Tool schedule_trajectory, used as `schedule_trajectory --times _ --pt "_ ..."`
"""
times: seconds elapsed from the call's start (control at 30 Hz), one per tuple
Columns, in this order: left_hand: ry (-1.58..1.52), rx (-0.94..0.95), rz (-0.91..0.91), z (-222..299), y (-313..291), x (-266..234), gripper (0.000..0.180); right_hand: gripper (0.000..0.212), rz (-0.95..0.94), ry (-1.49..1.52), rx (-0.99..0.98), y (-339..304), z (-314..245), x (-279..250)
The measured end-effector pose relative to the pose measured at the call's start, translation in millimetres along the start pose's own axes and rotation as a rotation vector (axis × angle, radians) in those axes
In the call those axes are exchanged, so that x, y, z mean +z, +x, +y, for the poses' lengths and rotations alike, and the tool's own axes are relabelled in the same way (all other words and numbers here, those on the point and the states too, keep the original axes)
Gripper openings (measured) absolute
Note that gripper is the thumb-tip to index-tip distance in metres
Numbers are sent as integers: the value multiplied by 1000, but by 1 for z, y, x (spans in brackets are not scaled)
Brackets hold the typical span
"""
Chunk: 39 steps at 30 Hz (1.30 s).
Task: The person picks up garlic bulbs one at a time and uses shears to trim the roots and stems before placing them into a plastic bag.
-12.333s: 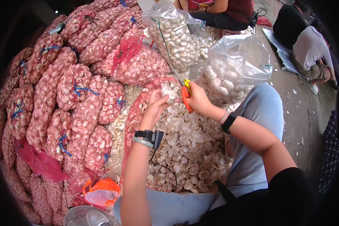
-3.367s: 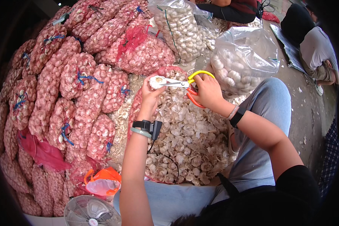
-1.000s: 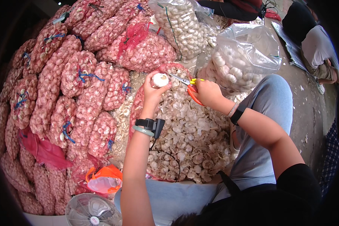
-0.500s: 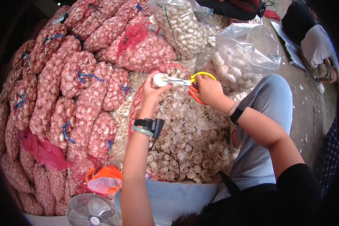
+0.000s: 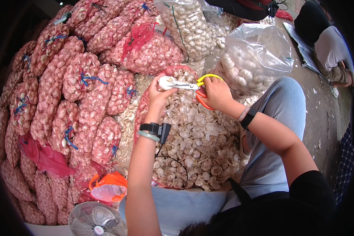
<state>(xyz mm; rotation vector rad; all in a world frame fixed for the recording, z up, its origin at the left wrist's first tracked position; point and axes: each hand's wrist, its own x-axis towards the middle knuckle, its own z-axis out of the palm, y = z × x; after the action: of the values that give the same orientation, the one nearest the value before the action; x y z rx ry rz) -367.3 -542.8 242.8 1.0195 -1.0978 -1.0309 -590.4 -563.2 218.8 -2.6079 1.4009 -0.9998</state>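
Observation:
A white garlic bulb [image 5: 166,82] sits in my left hand [image 5: 158,96], pinched by its fingers and thumb. My right hand [image 5: 218,94] grips a pair of scissors [image 5: 188,86] with one yellow and one orange handle loop. The blades point left and their tips reach the side of the bulb. Whether they bite into it I cannot tell. Beneath both hands spreads a heap of loose garlic bulbs and papery skins [image 5: 200,137], edged by red netting. A clear plastic bag of trimmed white bulbs [image 5: 240,70] stands just beyond my right hand.
Red mesh sacks of garlic [image 5: 86,102] are piled high on the left. Another clear bag of garlic [image 5: 188,31] stands at the back. An orange plastic bag [image 5: 110,185] and a fan [image 5: 96,220] are at lower left. A person [image 5: 334,47] sits far right.
The scissor blades have shifted slightly at the garlic bulb, and the yellow loop has moved a little nearer the orange one. Both hands stay in nearly the same place.

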Motion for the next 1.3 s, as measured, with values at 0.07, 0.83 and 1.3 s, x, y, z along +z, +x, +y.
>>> schedule_trajectory --times 0.07,0.83,1.3 --pt "22 3 -1 1 0 3 64 61 -15 -38 37 0 0 0" --pt "-113 -65 -66 -1 0 1 61 71 -31 7 23 -1 4 0" --pt "78 -49 -140 -2 -2 0 59 61 -427 196 328 6 -6 -13"
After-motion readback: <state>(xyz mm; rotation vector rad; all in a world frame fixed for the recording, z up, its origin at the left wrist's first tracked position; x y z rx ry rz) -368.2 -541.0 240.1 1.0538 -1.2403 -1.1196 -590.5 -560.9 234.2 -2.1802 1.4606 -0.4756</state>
